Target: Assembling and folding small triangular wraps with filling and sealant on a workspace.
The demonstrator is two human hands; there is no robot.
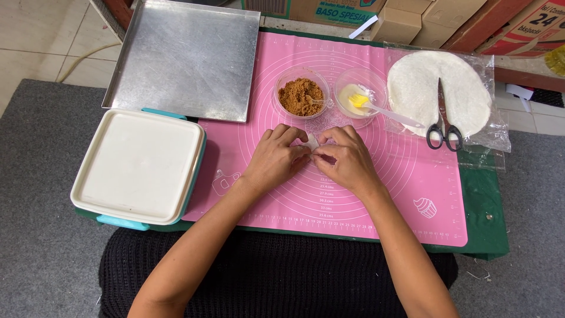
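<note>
Both hands meet at the middle of a pink silicone mat (406,194). My left hand (276,158) and my right hand (347,158) pinch a small white piece of wrapper dough (312,142) between their fingertips; most of it is hidden under the fingers. Just beyond the hands stands a clear bowl of brown crumbly filling (301,96) with a small spoon in it. Beside it, a clear bowl of pale liquid (359,94) holds a yellow-tipped brush with a white handle (382,110).
A stack of round white wrappers (465,94) lies on clear plastic at the right, with black-handled scissors (443,126) on top. A metal tray (185,56) sits at the back left. A cream-lidded teal container (138,166) stands at the left. Cardboard boxes line the back.
</note>
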